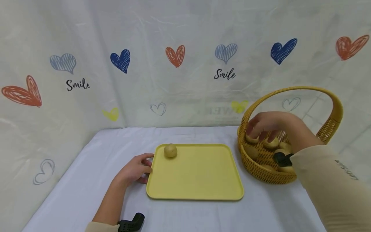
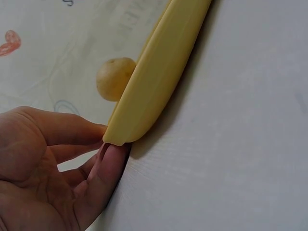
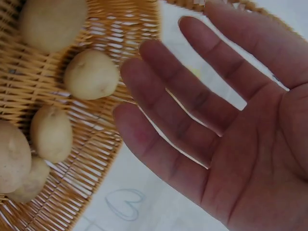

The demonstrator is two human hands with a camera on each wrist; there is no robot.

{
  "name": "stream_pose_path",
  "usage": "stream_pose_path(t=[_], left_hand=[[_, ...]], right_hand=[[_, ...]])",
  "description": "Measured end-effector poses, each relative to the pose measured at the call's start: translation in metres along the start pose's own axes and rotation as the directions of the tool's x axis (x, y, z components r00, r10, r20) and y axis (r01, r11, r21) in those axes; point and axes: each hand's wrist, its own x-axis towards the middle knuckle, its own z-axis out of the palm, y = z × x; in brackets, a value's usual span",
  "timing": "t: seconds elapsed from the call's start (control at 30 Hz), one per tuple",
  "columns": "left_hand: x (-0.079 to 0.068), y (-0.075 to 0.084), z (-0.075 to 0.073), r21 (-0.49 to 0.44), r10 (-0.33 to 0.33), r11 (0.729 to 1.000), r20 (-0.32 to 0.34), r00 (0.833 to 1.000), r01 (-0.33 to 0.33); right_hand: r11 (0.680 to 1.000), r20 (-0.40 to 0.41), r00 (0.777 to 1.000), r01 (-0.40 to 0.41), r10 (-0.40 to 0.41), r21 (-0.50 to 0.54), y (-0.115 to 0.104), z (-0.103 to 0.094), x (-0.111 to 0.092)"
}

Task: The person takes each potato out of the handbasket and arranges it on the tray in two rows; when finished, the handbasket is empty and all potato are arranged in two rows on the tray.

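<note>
A yellow rectangular tray [image 1: 194, 174] lies on the table, with one potato [image 1: 170, 150] at its back left corner. My left hand [image 1: 135, 169] is at the tray's left side and pinches its rim; the left wrist view shows the fingertips [image 2: 113, 161] right at the edge. On the right stands a woven wicker basket [image 1: 268, 177] with a tall arched handle, and several potatoes [image 3: 91, 74] lie inside. Over the basket, under its handle, hovers my right hand [image 1: 265, 125]. Its fingers are spread and relaxed, nothing is held, and the fingertips point toward the potatoes.
The basket's handle [image 1: 292, 88] arches above my right forearm. A white cloth [image 1: 191, 214] covers the table. Behind it hangs a pale sheet [image 1: 185, 25] printed with hearts and the word Smile. Each wrist wears a black device [image 1: 131, 222].
</note>
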Motion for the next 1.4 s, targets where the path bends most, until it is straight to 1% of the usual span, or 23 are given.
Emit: stream_pose_path(t=[0.07,0.27,0.4,0.53,0.73,0.9,1.13,1.3,1.4], left_hand=[[0.000,0.000,-0.001,-0.003,-0.001,1.000,0.000,1.000,0.001],[0.001,0.001,-0.002,0.009,0.005,1.000,0.004,1.000,-0.005],[0.002,0.000,-0.001,0.010,0.004,1.000,0.004,1.000,-0.004],[0.001,0.000,0.001,-0.004,0.004,1.000,0.005,1.000,-0.004],[-0.001,0.000,0.001,-0.040,0.014,0.999,0.011,1.000,-0.014],[-0.001,-0.001,-0.001,-0.045,0.018,0.999,0.008,1.000,-0.018],[0.000,-0.002,-0.001,-0.059,0.017,0.998,0.005,1.000,-0.017],[0.000,-0.002,-0.002,-0.061,0.022,0.998,0.008,1.000,-0.021],[0.000,-0.001,-0.003,-0.057,0.022,0.998,0.013,1.000,-0.021]], right_hand=[[1.000,-0.004,1.000,-0.007,0.007,-0.012,0.003,0.001,0.004],[0.999,0.030,0.998,-0.050,0.049,0.019,0.007,0.008,0.020],[0.998,0.024,0.998,-0.056,0.056,-0.014,0.010,0.014,0.028],[0.997,0.025,0.997,-0.071,0.072,-0.014,0.016,0.018,0.031],[0.995,0.062,0.994,-0.092,0.091,0.022,0.024,0.023,0.037],[0.996,0.078,0.993,-0.089,0.087,0.031,0.024,0.028,0.039],[0.989,0.105,0.988,-0.125,0.117,0.073,0.026,0.034,0.043],[0.990,0.136,0.987,-0.096,0.082,0.100,0.029,0.034,0.047],[0.993,0.139,0.989,-0.070,0.057,0.092,0.033,0.034,0.048]])
